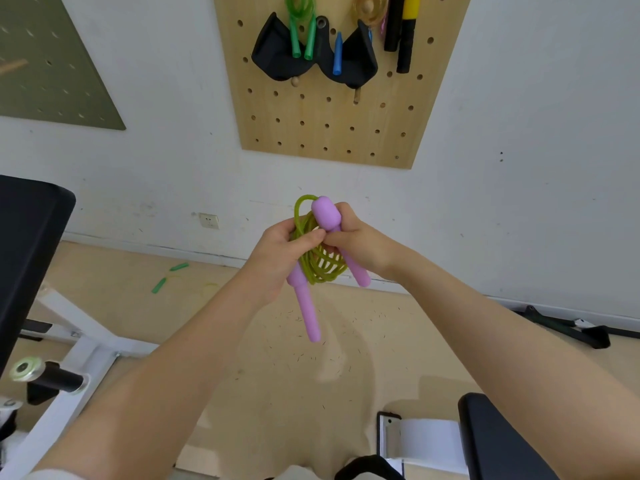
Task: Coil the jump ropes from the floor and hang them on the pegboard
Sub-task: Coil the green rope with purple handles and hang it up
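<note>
A jump rope with a yellow-green cord [320,268] and two purple handles is bundled in front of me at chest height. My left hand [278,258] pinches the coiled cord, and one purple handle [306,308] hangs down below it. My right hand [358,242] grips the other purple handle [327,213], whose thick end points up. On the wall ahead is the wooden pegboard [329,129], with a green rope [301,32], a blue-handled rope [337,55] and black-and-yellow handles [403,32] hung near its top. Another rope with green handles [169,277] lies on the floor by the wall.
Black pouches [277,57] hang on the pegboard, with bare pegs [356,95] below them. A white-framed bench with black padding [31,244] stands at the left. Another black pad [495,441] is at the lower right. A black strap [568,329] lies on the floor at the right. A green board [52,71] is on the left wall.
</note>
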Tool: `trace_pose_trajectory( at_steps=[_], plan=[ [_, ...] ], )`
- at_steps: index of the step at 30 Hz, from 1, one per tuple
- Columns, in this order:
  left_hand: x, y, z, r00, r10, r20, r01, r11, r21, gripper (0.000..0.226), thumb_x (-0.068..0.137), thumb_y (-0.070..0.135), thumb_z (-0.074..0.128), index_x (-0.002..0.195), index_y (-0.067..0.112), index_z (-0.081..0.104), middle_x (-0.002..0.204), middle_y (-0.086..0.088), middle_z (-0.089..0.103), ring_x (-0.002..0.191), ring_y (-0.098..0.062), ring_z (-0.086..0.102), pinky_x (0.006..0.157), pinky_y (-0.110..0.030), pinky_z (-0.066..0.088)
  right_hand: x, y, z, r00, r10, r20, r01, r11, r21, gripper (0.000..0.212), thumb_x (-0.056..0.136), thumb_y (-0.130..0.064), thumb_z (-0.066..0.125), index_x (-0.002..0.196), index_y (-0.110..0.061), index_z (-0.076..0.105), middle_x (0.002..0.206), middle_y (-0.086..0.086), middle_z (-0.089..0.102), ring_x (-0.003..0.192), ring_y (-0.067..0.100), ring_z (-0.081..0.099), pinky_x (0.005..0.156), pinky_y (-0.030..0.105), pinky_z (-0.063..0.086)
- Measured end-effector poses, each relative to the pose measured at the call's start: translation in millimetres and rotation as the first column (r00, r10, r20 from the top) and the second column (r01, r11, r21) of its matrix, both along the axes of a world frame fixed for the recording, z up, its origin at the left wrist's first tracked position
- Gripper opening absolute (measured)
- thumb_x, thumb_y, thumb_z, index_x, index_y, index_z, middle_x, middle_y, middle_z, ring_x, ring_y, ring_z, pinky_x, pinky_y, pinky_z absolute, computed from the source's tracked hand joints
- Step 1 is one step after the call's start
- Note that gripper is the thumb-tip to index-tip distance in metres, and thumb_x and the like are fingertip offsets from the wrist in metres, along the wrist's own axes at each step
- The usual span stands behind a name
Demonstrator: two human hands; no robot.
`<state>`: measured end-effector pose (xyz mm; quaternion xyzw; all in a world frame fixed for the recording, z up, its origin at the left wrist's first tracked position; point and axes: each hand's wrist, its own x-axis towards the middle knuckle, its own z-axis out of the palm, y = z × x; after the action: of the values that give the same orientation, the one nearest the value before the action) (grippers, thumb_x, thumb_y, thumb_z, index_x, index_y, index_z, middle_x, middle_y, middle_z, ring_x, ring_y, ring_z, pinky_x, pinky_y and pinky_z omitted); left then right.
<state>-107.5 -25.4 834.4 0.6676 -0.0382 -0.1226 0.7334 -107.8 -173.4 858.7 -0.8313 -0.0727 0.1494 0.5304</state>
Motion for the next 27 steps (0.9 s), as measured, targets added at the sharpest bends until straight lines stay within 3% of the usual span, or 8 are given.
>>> trace_pose_trajectory(
  at_steps=[4, 7, 11, 17, 20, 23, 25, 27],
  plan=[
    [5, 6, -2, 0.997, 0.021, 0.069, -0.037, 0.967, 0.25, 0.015, 0.087, 0.006, 0.058, 0.088, 0.018, 0.065, 0.076, 0.0, 0.06, 0.071, -0.012, 0.056, 0.067, -0.022, 0.045, 3, -13, 19, 0.996, 0.084, -0.025, -0.087, 0.982, -0.169, 0.025, 0.091, -0.019, 0.052, 0.112, -0.019, 0.04, 0.096, -0.001, 0.048, 0.086, 0.015, 0.046, 0.078, 0.031, 0.035],
    [10, 9, -7, 0.983, 0.009, 0.184, -0.116, 0.807, 0.579, 0.013, 0.082, 0.008, 0.058, 0.094, 0.012, 0.064, 0.071, 0.003, 0.056, 0.069, -0.017, 0.052, 0.063, -0.026, 0.041, 5, -19, 31, 0.993, 0.118, 0.011, -0.109, 0.945, -0.309, 0.023, 0.094, -0.02, 0.052, 0.111, -0.016, 0.038, 0.086, -0.004, 0.044, 0.071, 0.011, 0.041, 0.061, 0.024, 0.03],
    [14, 9, -3, 0.978, -0.003, 0.209, -0.146, 0.706, 0.693, 0.012, 0.077, 0.003, 0.057, 0.082, 0.013, 0.056, 0.063, 0.004, 0.049, 0.061, -0.016, 0.047, 0.051, -0.024, 0.033, 9, -15, 24, 0.979, 0.18, 0.094, -0.126, 0.902, -0.413, 0.023, 0.092, -0.023, 0.054, 0.104, -0.022, 0.034, 0.097, 0.004, 0.042, 0.086, 0.022, 0.041, 0.071, 0.029, 0.034],
    [18, 12, -1, 0.998, 0.043, -0.05, -0.02, 0.92, 0.392, 0.01, 0.08, -0.003, 0.052, 0.081, 0.003, 0.06, 0.066, -0.005, 0.05, 0.064, -0.017, 0.048, 0.057, -0.023, 0.037, 10, 3, 23, 0.953, 0.156, 0.26, -0.131, 0.985, -0.113, 0.026, 0.084, -0.004, 0.063, 0.103, -0.017, 0.049, 0.092, -0.011, 0.049, 0.081, 0.007, 0.043, 0.067, 0.01, 0.035],
    [24, 13, 5, 0.996, 0.018, -0.087, 0.013, 0.941, 0.339, 0.019, 0.076, 0.0, 0.054, 0.094, -0.003, 0.062, 0.073, -0.01, 0.055, 0.072, -0.021, 0.055, 0.073, -0.033, 0.043, 12, 11, 19, 0.969, 0.081, 0.235, -0.097, 0.993, 0.059, 0.028, 0.083, 0.002, 0.063, 0.104, -0.012, 0.051, 0.09, -0.009, 0.054, 0.079, 0.004, 0.051, 0.072, 0.012, 0.042],
    [22, 8, 12, 0.99, -0.097, -0.1, 0.129, 0.908, 0.399, 0.022, 0.078, -0.005, 0.052, 0.095, 0.001, 0.064, 0.074, -0.01, 0.06, 0.07, -0.021, 0.059, 0.073, -0.036, 0.05, 16, 20, 22, 0.992, -0.012, 0.122, -0.027, 0.948, 0.316, 0.026, 0.085, 0.005, 0.058, 0.105, -0.008, 0.049, 0.085, 0.0, 0.055, 0.069, 0.007, 0.059, 0.066, 0.02, 0.048],
    [18, 3, 14, 0.983, -0.158, -0.089, 0.18, 0.896, 0.406, 0.021, 0.078, -0.005, 0.053, 0.093, 0.002, 0.065, 0.079, -0.013, 0.063, 0.072, -0.022, 0.062, 0.074, -0.037, 0.053, 19, 24, 23, 0.996, -0.038, 0.085, 0.005, 0.934, 0.358, 0.028, 0.089, 0.001, 0.056, 0.113, -0.008, 0.048, 0.081, 0.0, 0.053, 0.066, 0.008, 0.054, 0.066, 0.025, 0.045],
    [15, 2, 16, 0.982, -0.164, -0.097, 0.188, 0.909, 0.371, 0.017, 0.081, -0.006, 0.051, 0.087, 0.004, 0.064, 0.076, -0.011, 0.062, 0.067, -0.018, 0.063, 0.063, -0.028, 0.053, 22, 25, 20, 0.995, -0.046, 0.088, 0.004, 0.907, 0.422, 0.035, 0.091, 0.001, 0.051, 0.124, -0.01, 0.045, 0.082, -0.003, 0.05, 0.071, 0.008, 0.05, 0.072, 0.027, 0.042]
  ],
)
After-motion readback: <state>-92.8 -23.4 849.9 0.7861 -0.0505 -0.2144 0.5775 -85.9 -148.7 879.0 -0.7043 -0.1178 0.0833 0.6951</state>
